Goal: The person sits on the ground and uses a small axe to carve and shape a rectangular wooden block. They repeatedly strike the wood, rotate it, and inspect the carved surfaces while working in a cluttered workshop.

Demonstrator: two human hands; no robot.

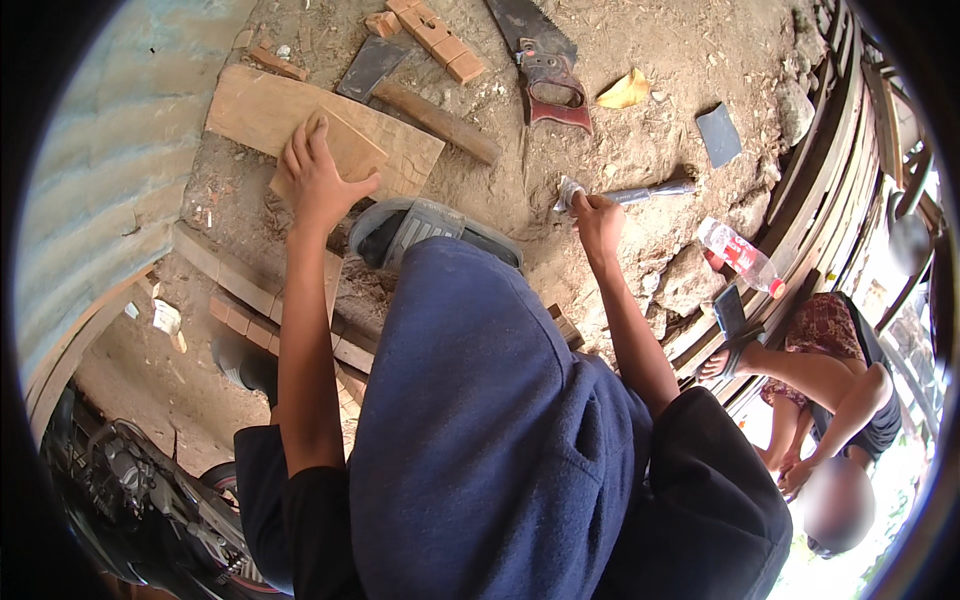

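Observation:
My left hand (313,178) is open, fingers spread on a small wooden board (352,153) that lies over a longer pale plank (240,110). My right hand (597,225) is closed on the head end of a metal hammer (650,191), whose handle points right. Just below the boards, between my hands, is a grey slipper (430,222). A round wooden stick (450,130) lies beside the plank, with a dark metal blade (365,65) behind it.
On the dirt lie a handsaw (555,98), wood blocks (440,40), a grey sheet piece (718,135), a plastic bottle (740,250) and rocks (685,280). A corrugated wall (110,150) stands left, a motorbike (140,500) lower left. A person (830,400) sits by stacked slats at right.

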